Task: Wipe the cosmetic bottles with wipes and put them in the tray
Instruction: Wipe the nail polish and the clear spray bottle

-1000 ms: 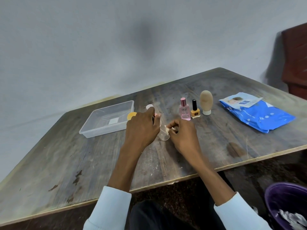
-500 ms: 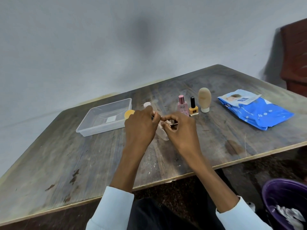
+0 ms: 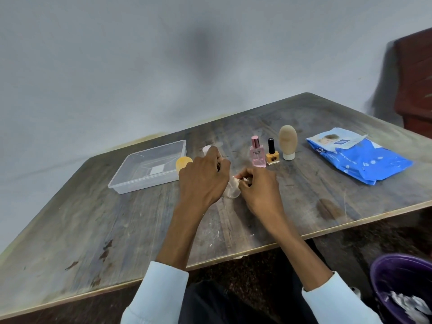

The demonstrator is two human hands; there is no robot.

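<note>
A small clear bottle (image 3: 232,188) sits low over the tabletop (image 3: 304,195), gripped by the left hand (image 3: 203,177), while the right hand (image 3: 258,189) pinches a white wipe (image 3: 243,181) against it. The clear tray (image 3: 149,167) lies just left; three bottles (image 3: 272,152) stand behind.

Tray (image 3: 131,183) lies left of bottles (image 3: 272,152), wipes pack (image 3: 364,163) right.

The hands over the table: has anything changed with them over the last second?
Little. The left hand keeps its grip on the clear bottle, and the right hand goes on working the wipe against it, shifting slightly. The pink perfume, yellow polish, beige bottle, tray and wipes pack stayed put.
</note>
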